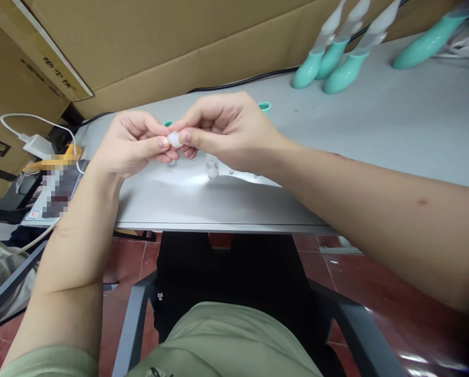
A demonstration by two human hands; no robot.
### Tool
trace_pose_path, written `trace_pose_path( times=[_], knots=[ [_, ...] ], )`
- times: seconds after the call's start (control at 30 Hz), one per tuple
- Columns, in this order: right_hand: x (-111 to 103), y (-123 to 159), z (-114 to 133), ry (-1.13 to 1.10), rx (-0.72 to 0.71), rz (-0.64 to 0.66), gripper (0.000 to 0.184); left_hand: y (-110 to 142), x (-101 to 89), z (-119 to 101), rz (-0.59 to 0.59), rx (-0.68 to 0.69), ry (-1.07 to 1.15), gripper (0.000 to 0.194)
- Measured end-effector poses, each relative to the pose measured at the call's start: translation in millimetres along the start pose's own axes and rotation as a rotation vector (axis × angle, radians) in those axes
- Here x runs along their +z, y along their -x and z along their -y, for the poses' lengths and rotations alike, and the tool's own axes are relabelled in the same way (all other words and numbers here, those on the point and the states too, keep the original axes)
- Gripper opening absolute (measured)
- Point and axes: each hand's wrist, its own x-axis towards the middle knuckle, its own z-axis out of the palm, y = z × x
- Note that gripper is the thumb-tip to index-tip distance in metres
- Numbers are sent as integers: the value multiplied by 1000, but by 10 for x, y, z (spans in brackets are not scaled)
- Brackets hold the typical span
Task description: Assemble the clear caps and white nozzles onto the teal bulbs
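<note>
**Both hands pinch a small white piece above the near worktop edge**

The left hand [134,144] and right hand [222,131] meet fingertip to fingertip, together pinching a small white cap [175,139] held just above the grey worktop [376,131]. A teal ring [265,107] lies on the worktop just behind the right hand, and another teal bit peeks out between the hands. Small clear pieces [212,169] lie beneath the hands. At the far right stand teal-based bottles [328,60] with pale tops, well apart from the hands. Cardboard boxes [159,47] wall off the back, with a black cable [238,82] running along their foot. On the left, a white charger [36,144] and its cord lie near the worktop corner. The near edge runs just under the wrists; the middle and right of the surface are bare. A grey chair [132,319] frame sits below.
</note>
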Motion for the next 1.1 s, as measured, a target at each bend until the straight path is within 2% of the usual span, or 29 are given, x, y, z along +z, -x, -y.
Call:
trace_pose_path(
  times=[0.2, 0.33, 0.43, 0.57, 0.63, 0.7, 0.83, 0.9, 1.03, 1.1],
  knots=[
    [74, 42, -44, 30, -97, 7, 30, 13, -18, -21, -42, -18, -90, 69],
    [89, 58, 17, 115, -98, 18, 24, 35, -68, -75, -23, -26, -119, 77],
    [12, 69, 129, 299, -87, 73, 10, 99, -125, -162, 7, 16, -221, 67],
    [-87, 28, 234, 671, -55, 109, 25, 220, -187, -325, 25, 53, -429, 40],
    [-81, -30, 243, 879, 6, 141, 27, 246, -204, -386, 51, 5, -516, 38],
    [-35, -93, 240, 1034, 74, 197, 32, 233, -222, -411, 139, -79, -591, 36],
    [106, -169, 245, 1237, 188, 336, 46, 140, -265, -359, 321, -197, -713, 16],
    [169, -178, 265, 1342, 228, 385, 47, 101, -278, -313, 351, -209, -753, 15],
    [234, -170, 336, 1443, 253, 416, 30, 91, -282, -271, 353, -205, -757, 17],
    [237, -167, 374, 1473, 265, 459, 23, 112, -280, -273, 332, -200, -731, 24]
  ],
)
